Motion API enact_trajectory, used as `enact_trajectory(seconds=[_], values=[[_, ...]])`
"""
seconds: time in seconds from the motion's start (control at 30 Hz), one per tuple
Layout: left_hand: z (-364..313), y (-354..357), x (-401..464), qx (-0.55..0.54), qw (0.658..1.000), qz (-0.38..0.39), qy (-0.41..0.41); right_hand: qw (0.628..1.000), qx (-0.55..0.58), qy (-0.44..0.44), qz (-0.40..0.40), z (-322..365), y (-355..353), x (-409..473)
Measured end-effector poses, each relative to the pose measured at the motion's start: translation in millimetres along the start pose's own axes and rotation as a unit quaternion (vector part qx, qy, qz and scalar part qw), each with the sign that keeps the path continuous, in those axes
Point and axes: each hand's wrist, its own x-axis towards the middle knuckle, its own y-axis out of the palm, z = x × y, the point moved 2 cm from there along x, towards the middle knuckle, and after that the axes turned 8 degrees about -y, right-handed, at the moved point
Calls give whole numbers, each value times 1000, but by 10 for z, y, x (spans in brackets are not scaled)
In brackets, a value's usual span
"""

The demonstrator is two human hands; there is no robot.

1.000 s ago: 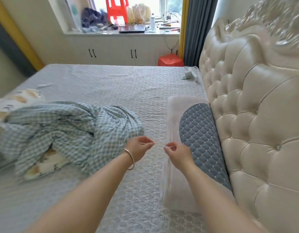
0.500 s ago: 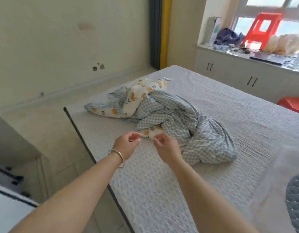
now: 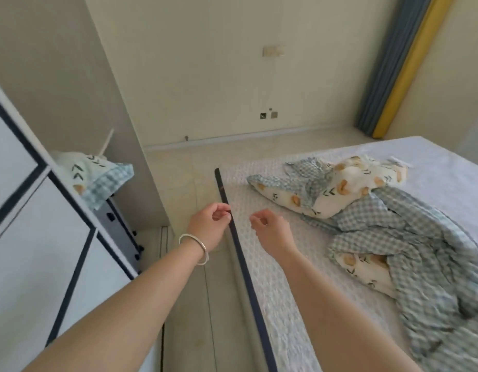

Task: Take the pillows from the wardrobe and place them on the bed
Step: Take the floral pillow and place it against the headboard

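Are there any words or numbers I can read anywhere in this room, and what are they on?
None: no word, number or brand can be read.
The pillow in the wardrobe and the duvet on the bed bear only leaf and check patterns.
The wall plates show no legible marking.
A small orange mark on the bed's dark edge trim is too small to read.

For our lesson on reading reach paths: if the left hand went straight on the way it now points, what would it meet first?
Probably nothing near: the left hand points past the bed's dark edge over bare floor toward the far wall. Depth is unclear.
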Motion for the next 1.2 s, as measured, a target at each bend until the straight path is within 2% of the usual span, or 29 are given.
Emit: enact_trajectory(seconds=[0.33, 0.53, 0.7, 0.97, 1.07, 1.2], values=[[345, -1123, 1392, 9, 988, -112, -103, 980, -19, -97, 171, 790, 1224, 1667], [549, -1783, 2182, -50, 963, -216, -156, 961, -28, -147, 231, 1368, 1976, 2616], [764, -2300, 2941, -101, 928, -300, -196, 953, -19, -167, 250, 1802, 2627, 3398], [934, -2913, 3791, -116, 882, -411, -200, 927, -20, -193, 319, 2348, 3625, 4268], [976, -3177, 3958, -114, 852, -462, -219, 905, -17, -234, 355, 2631, 4019, 4452], [1221, -3616, 4131, -162, 797, -533, -232, 852, -24, -300, 429, 3045, 4689, 4663]])
